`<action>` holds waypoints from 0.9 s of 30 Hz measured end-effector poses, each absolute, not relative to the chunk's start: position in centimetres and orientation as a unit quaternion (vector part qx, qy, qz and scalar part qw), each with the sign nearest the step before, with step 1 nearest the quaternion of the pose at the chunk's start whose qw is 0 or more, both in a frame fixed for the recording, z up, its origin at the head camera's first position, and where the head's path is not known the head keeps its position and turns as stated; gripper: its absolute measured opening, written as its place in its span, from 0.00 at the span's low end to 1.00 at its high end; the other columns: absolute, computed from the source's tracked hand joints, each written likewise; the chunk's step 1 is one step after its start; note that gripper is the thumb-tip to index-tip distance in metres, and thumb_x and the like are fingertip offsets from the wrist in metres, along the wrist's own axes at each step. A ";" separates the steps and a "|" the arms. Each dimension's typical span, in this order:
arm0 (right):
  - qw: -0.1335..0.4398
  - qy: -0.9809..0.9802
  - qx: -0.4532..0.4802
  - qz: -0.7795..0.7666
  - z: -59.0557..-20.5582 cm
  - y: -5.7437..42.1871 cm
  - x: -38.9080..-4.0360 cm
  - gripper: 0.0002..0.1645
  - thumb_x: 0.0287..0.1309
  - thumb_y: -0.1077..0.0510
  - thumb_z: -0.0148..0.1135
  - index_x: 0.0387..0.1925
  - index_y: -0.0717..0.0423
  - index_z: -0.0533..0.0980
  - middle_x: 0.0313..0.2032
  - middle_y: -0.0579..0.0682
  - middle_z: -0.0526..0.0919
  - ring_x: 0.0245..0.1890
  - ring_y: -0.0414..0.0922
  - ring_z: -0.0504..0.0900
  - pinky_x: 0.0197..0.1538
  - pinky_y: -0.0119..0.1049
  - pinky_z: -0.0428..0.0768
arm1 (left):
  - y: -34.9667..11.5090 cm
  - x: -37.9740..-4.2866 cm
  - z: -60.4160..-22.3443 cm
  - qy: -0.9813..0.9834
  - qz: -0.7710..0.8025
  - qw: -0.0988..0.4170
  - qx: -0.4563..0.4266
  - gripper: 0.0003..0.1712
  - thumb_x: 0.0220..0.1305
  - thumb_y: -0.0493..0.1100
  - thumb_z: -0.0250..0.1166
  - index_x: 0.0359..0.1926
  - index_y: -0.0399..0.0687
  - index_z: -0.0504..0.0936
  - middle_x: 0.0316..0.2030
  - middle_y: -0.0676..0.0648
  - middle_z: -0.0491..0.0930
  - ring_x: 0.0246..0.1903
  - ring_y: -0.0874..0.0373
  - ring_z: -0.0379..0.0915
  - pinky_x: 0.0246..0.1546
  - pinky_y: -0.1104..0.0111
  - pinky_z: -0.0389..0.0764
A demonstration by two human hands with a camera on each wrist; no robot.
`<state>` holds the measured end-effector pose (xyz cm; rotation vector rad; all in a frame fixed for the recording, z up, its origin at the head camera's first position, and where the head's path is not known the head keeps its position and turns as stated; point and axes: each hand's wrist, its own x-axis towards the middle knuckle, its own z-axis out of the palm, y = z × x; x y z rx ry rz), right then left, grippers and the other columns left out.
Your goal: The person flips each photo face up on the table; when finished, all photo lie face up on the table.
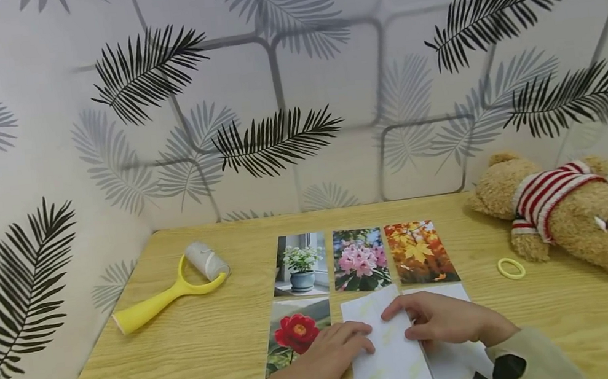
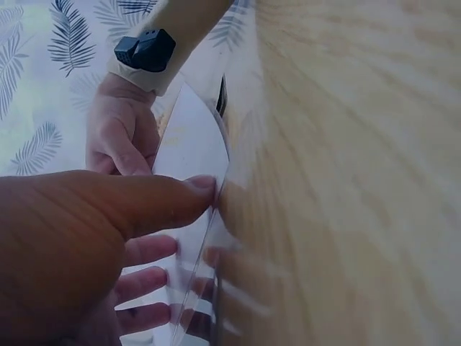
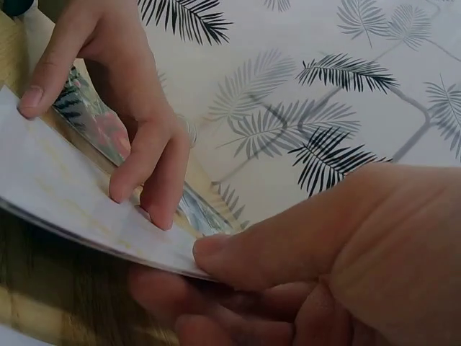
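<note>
White rectangular card (image 1: 392, 368), inside counter (image 1: 188, 356) left edge: right hand (image 1: 447, 321) pinches, left hand (image 1: 322, 363) touches, fingers extended; uneven pull could crease it.

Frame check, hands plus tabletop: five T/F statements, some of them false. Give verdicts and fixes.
1. The right hand pinches a white card. True.
2. The left hand holds the yellow-handled roller. False: its fingers rest on that same white card; the roller lies on the table.
3. The maple-leaf card is at the right end of the far row of three picture cards. True.
4. The teddy bear sits upright. False: it is lying down.
5. The yellow ring is around the roller. False: it lies apart from it, near the teddy bear.
</note>
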<state>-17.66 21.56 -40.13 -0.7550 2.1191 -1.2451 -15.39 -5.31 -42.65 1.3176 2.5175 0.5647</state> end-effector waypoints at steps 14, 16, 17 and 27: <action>0.224 0.765 -0.319 -0.512 -39.9 23.0 -18.5 0.23 0.69 0.60 0.52 0.63 0.61 0.66 0.26 0.46 0.71 0.24 0.46 0.70 0.31 0.36 0.75 | -5.6 -15.5 -40.7 0.845 0.473 0.108 0.226 0.37 0.67 0.46 0.61 0.67 0.35 0.54 0.52 0.40 0.66 0.36 0.58 0.71 0.36 0.68 0.75; 0.215 0.763 -0.320 -0.519 -39.9 23.0 -18.5 0.23 0.69 0.60 0.52 0.63 0.62 0.65 0.27 0.46 0.69 0.25 0.47 0.69 0.31 0.38 0.75 | -5.5 -15.4 -40.4 0.793 0.562 0.153 0.180 0.39 0.67 0.42 0.60 0.69 0.33 0.49 0.50 0.39 0.71 0.32 0.58 0.76 0.32 0.65 0.80; 0.214 0.764 -0.318 -0.519 -39.9 22.9 -18.6 0.23 0.69 0.60 0.52 0.63 0.62 0.65 0.27 0.47 0.69 0.26 0.47 0.69 0.31 0.38 0.75 | -5.4 -15.4 -40.3 0.765 0.601 0.170 0.158 0.39 0.67 0.40 0.59 0.69 0.33 0.48 0.48 0.40 0.74 0.29 0.58 0.78 0.30 0.64 0.82; 0.244 0.787 -0.339 -0.455 -39.8 22.7 -18.4 0.22 0.70 0.58 0.51 0.63 0.59 0.71 0.30 0.54 0.79 0.21 0.46 0.78 0.30 0.34 0.78 | -5.5 -15.9 -40.5 0.687 0.691 0.200 0.106 0.29 0.69 0.35 0.57 0.67 0.39 0.60 0.39 0.44 0.78 0.16 0.59 0.76 0.23 0.65 0.81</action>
